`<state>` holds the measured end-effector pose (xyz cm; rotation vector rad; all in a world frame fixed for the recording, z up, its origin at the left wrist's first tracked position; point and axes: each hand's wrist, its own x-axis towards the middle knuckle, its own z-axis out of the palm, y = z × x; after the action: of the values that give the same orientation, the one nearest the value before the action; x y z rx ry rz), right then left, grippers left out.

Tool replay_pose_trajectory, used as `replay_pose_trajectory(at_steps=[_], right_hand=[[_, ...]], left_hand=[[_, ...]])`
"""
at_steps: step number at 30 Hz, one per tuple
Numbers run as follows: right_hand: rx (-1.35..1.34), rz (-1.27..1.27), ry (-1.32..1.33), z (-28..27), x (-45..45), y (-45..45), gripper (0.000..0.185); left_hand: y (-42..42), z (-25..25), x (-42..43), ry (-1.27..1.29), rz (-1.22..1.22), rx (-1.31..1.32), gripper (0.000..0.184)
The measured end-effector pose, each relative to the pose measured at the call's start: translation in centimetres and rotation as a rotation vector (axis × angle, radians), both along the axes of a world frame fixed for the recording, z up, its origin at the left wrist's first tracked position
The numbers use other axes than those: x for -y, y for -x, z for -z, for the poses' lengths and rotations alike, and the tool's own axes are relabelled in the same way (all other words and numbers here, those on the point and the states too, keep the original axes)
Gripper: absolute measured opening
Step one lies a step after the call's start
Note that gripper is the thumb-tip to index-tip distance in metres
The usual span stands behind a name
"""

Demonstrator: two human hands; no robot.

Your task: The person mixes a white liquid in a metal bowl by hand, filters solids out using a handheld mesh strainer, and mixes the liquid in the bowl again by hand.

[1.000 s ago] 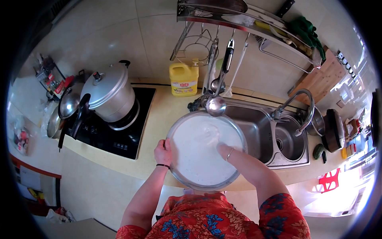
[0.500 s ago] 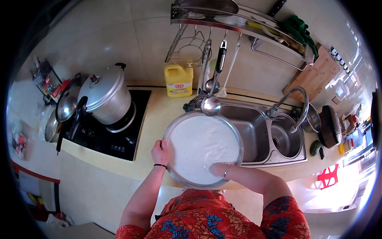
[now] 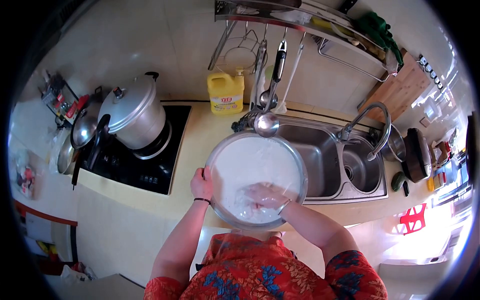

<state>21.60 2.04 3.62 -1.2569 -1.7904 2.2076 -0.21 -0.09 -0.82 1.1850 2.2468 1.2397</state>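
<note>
A large round metal basin [image 3: 215,214] holds milky white liquid [image 3: 245,162], at the counter's front edge beside the sink. My left hand [image 3: 202,186] is closed on the basin's left rim, with the thumb up over the edge. Inside the basin, my right hand [image 3: 267,196] is partly in the liquid near the front right. Its wet fingers reach leftward and look apart, blurred by motion and white liquid. Bubbles and ripples surround them. Whatever lies beneath the surface is hidden.
Right of the basin is a double steel sink [image 3: 316,165] with a curved faucet [image 3: 387,127]. A ladle [image 3: 266,124] hangs just behind the basin's rim. A yellow jug [image 3: 226,94] stands at the wall. Leftward, a pressure cooker [image 3: 135,112] sits on a black cooktop [image 3: 145,175].
My right hand has risen partly out of the white liquid and moved up and slightly left, stirring up bubbles. My left hand keeps its hold on the rim.
</note>
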Motion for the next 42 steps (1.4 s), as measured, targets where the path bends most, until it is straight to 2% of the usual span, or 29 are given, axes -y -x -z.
replay_pose_trajectory(at_steps=[2,3,5,6,8,14,18,27,29,33,35,38,42], right_hand=[[-0.082,0.135,0.031,1.4,-0.8,-0.2,0.037],[-0.084,0.133,0.036,1.7,-1.1,-0.3,0.037],[-0.414,0.349,0.479,1.9,-1.5,-0.9,0.046],[-0.413,0.349,0.479,1.3,-1.6,-1.1,0.046],[-0.592,0.409,0.692,-0.2,-1.3,-1.5,0.050],[-0.709,0.296,0.516,0.4,-1.1,-2.5,0.035],[-0.742,0.266,0.529,0.0,-1.2,-2.8,0.034],[-0.488,0.331,0.435,-0.8,-1.3,-2.3,0.041],[-0.585,0.384,0.639,-0.9,-1.5,-2.2,0.042],[-0.710,0.413,0.739,-0.5,-1.3,-2.2,0.040],[-0.794,0.359,0.662,0.0,-1.3,-2.3,0.036],[-0.772,0.267,0.519,0.2,-1.2,-2.7,0.034],[-0.707,0.261,0.477,0.2,-1.1,-2.8,0.034]], left_hand=[[-0.2,-0.7,0.1,0.014,0.002,0.005,0.035],[-0.2,-0.9,0.1,0.015,0.008,0.012,0.035],[-0.2,-0.7,0.0,0.009,0.006,0.027,0.035],[-0.2,-0.6,0.0,-0.001,0.005,0.042,0.035],[-0.2,-0.8,0.0,-0.003,0.009,0.031,0.034],[0.0,-0.3,-0.1,-0.015,0.016,0.025,0.034],[-0.2,-1.1,0.1,0.010,0.017,0.030,0.034],[-0.3,-1.1,0.0,0.035,0.006,0.041,0.034],[-0.2,-0.9,0.0,0.035,0.007,0.044,0.034],[-0.1,-0.7,0.0,0.030,0.007,0.045,0.034],[-0.1,-0.7,0.0,0.023,0.004,0.043,0.035],[0.0,-0.5,-0.1,0.018,0.004,0.036,0.035],[0.0,-0.5,-0.1,0.016,0.007,0.024,0.035]])
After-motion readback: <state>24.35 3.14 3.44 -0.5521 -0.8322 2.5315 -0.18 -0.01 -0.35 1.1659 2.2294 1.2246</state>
